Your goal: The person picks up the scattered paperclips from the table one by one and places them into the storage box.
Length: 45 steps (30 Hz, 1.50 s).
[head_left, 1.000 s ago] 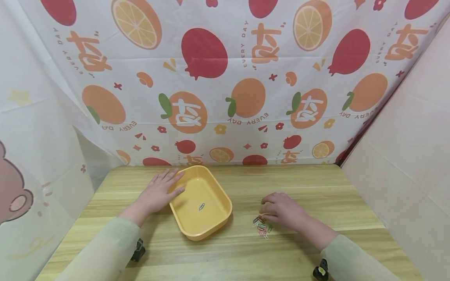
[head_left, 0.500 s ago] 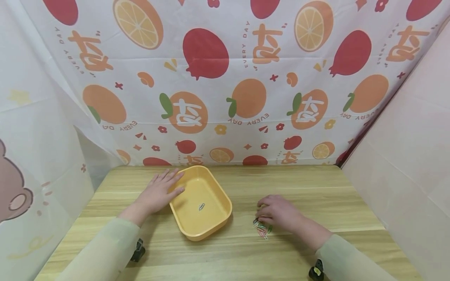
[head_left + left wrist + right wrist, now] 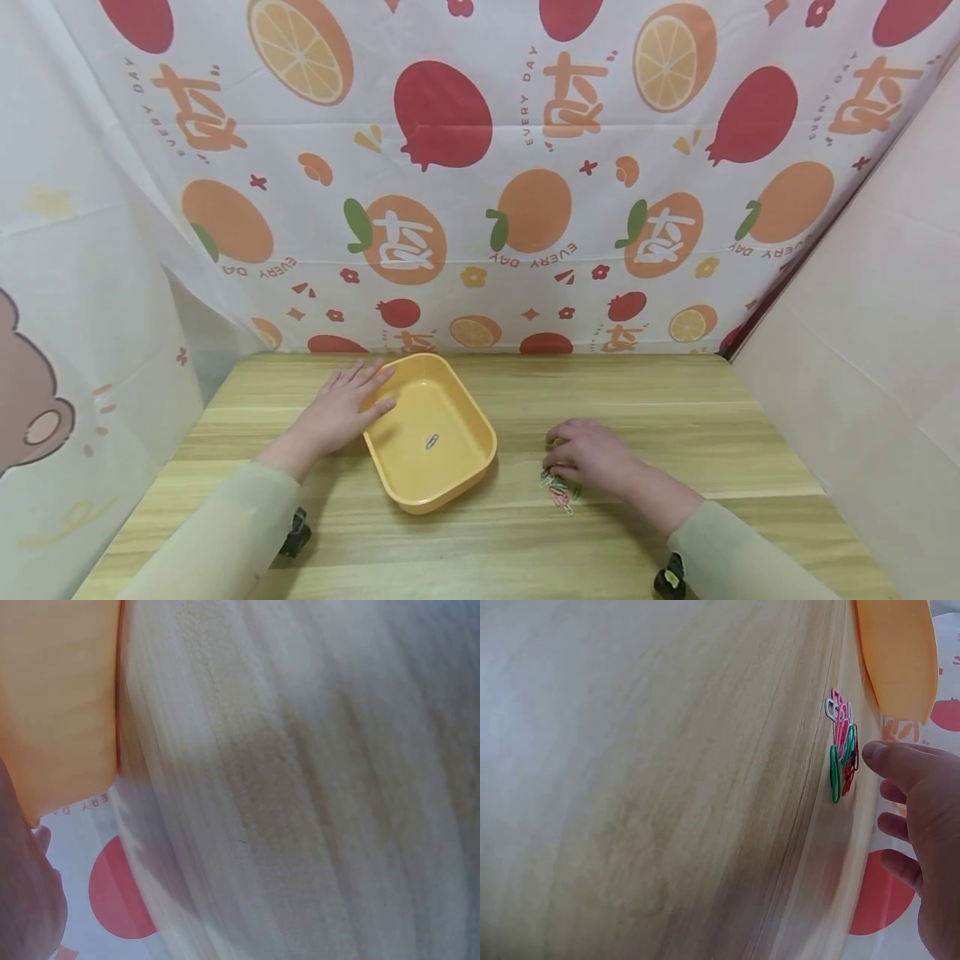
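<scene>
While the right hand (image 3: pixel 592 457) lay knuckles-up on the worktop (image 3: pixel 675 417), its fingers were curled down onto a small heap of coloured paper clips (image 3: pixel 558 490). From the right wrist view the thumb tip (image 3: pixel 877 752) sat just beside the green and red clips (image 3: pixel 841 746), but whether the grip actually had hold of any clip could not be told. The heap lay toward the near edge of the worktop, a little right of its middle, with pink, green, red and white clips touching one another.

Where the left hand (image 3: pixel 341 410) rested, its fingers were straight and spread, lying flat against the left rim of a yellow tray (image 3: pixel 405 492); the grip held nothing and only touched the tray's outer wall. The left wrist view showed that orange-yellow wall (image 3: pixel 60 705) close against the hand (image 3: pixel 26 900), with blurred wood grain beside it.

The tray stood left of the worktop's middle, turned at an angle to the edges, well apart from the heap. One single paper clip (image 3: pixel 432 442) lay on the tray's floor, near its centre. Both arms wore pale green sleeves (image 3: pixel 217 542), each with a small dark camera mount at the wrist. A cloth printed with oranges and red fruit (image 3: pixel 480 167) hung behind the far edge of the worktop, and plain pale sheets closed off the left and right sides.
</scene>
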{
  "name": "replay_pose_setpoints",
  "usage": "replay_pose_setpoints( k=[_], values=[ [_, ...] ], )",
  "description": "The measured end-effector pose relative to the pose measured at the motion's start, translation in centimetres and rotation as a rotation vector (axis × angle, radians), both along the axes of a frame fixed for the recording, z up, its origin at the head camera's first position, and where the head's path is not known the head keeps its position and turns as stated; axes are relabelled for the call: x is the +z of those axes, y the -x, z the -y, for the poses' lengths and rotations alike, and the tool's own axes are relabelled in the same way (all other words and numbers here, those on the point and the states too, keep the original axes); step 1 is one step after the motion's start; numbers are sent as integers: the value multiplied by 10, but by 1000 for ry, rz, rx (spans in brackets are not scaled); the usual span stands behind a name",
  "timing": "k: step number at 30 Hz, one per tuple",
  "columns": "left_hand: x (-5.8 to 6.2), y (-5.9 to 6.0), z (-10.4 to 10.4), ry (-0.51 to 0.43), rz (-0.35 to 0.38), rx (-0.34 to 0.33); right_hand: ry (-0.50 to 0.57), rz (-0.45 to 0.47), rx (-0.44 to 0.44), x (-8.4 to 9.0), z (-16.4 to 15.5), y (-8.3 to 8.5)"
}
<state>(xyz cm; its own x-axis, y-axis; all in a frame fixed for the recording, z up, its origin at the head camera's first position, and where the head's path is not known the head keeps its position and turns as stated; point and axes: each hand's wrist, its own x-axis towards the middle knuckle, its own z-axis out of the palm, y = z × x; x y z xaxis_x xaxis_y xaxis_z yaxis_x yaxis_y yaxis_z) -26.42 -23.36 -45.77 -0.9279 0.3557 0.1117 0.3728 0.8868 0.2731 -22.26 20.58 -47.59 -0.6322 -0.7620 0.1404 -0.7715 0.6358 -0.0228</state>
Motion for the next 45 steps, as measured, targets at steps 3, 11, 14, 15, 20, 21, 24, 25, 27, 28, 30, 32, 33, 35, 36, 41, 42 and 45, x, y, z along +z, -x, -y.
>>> replay_pose_setpoints(
  k=[3,11,14,15,20,21,24,25,27,28,30,32,33,35,36,41,42,45],
  values=[
    [0,0,0,-7,1,1,-6,7,1,1,1,0],
    [-1,1,-1,-16,5,3,4,22,6,3,2,1],
    [0,1,-1,-19,6,0,-7,31,0,1,2,2],
    [-1,1,-1,-18,5,-1,-12,35,-3,1,2,2],
    [-2,2,1,-14,-9,-7,-22,55,-25,-1,2,3],
    [-3,2,1,-13,-13,-8,-19,57,-28,-1,2,3],
    [-3,3,2,-9,-13,-8,-15,65,-30,-2,2,4],
    [-3,3,1,-9,-12,-8,-14,67,-31,-2,3,4],
    [-3,3,1,-6,-11,-8,-12,66,-30,-1,3,4],
    [-3,3,1,-5,-10,-8,-11,64,-29,-1,3,4],
    [-4,3,1,-4,-9,-9,-8,61,-29,-1,3,4],
    [-4,4,1,-4,-10,-10,-2,60,-29,-2,3,3],
    [-4,4,1,-3,-12,-10,1,60,-29,-2,3,4],
    [-4,4,2,-3,-12,-10,13,65,-34,-2,3,3],
    [-4,4,2,-5,-12,-10,19,69,-37,-2,3,3],
    [-5,5,2,-6,-7,-9,36,73,-38,-3,3,4],
    [-5,5,2,-6,-6,-8,34,72,-35,-4,3,4],
    [-5,5,2,-9,-2,-6,31,68,-27,-4,3,4]
  ],
)
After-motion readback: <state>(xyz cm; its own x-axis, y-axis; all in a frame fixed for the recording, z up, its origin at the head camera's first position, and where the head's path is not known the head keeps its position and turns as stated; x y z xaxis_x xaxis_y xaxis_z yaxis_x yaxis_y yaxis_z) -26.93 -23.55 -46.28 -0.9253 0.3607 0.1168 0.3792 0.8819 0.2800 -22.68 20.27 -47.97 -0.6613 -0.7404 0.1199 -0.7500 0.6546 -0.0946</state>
